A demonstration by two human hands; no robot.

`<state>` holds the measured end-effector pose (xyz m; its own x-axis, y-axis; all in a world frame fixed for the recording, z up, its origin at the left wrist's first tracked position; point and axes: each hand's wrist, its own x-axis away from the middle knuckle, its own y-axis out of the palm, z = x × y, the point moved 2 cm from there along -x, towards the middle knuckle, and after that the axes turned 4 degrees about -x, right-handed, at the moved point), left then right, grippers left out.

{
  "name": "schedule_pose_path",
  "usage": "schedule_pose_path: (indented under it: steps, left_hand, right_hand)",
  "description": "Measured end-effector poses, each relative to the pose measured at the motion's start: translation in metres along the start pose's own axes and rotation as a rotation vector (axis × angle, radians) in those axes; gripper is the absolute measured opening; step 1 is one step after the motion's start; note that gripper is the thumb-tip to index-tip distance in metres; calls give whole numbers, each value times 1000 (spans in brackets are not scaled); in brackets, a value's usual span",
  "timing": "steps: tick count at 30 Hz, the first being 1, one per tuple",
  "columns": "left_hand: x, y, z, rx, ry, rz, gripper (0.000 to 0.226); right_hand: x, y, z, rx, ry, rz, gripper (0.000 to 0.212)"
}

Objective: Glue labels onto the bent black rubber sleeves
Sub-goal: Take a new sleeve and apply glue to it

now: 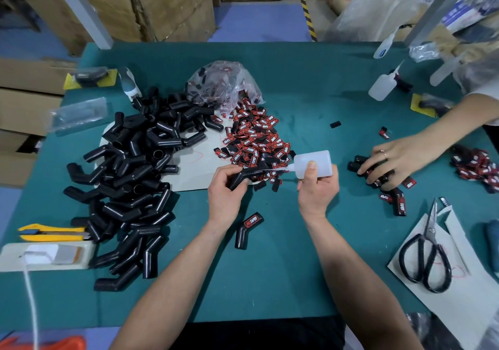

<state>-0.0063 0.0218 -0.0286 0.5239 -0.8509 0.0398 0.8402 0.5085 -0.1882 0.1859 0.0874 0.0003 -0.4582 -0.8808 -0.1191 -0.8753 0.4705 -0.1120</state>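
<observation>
My left hand (pixel 225 191) grips a bent black rubber sleeve (pixel 249 175) just above the green table. My right hand (pixel 317 186) holds a white glue bottle (pixel 314 162) tipped on its side, its nozzle touching the sleeve's upper arm. A large heap of bare black sleeves (pixel 132 166) lies to the left. Red-and-black labels (pixel 252 136) spill in a pile behind my hands. One sleeve with a label on it (pixel 247 229) lies on the table between my forearms.
Another person's hand (pixel 386 160) rests on sleeves at the right, beside more labels (pixel 475 167). Black scissors (pixel 428 252) lie on paper at the right. A yellow utility knife (pixel 51 232) is at the left edge. Two more glue bottles (pixel 382 86) stand far right.
</observation>
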Motion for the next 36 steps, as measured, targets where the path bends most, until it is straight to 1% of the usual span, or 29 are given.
schedule_pose_path:
  steps: [3,9,15,17,22,26,29,34,36]
  left_hand:
    - [0,-1,0,-2,-1,3,37]
    - [0,0,1,-3,-11,1,35]
    - [1,-1,3,6,2,4,38]
    - [1,0,3,9,9,8,40]
    - [1,-1,3,1,7,-4,32]
    - [1,0,4,-6,9,-4,31]
    - [1,-1,3,-17,10,-3,38]
    - [1,-1,5,-21,3,5,36]
    - [2,-2,5,-31,-2,4,39]
  right_hand:
    - [-1,-1,-1,-10,5,2,17]
    - [-1,-2,-2,-34,20,-1,16]
    - [-2,-2,-3,-45,37,-13,17]
    - [-2,-3,-1,-57,50,-11,21]
    - [0,-1,0,-51,52,-18,19]
    - [2,1,3,-63,55,-42,23]
    - [1,1,6,-60,75,-44,31]
    - [-4,-2,7,-67,72,-25,31]
    - [-4,-1,7,-71,63,-26,30]
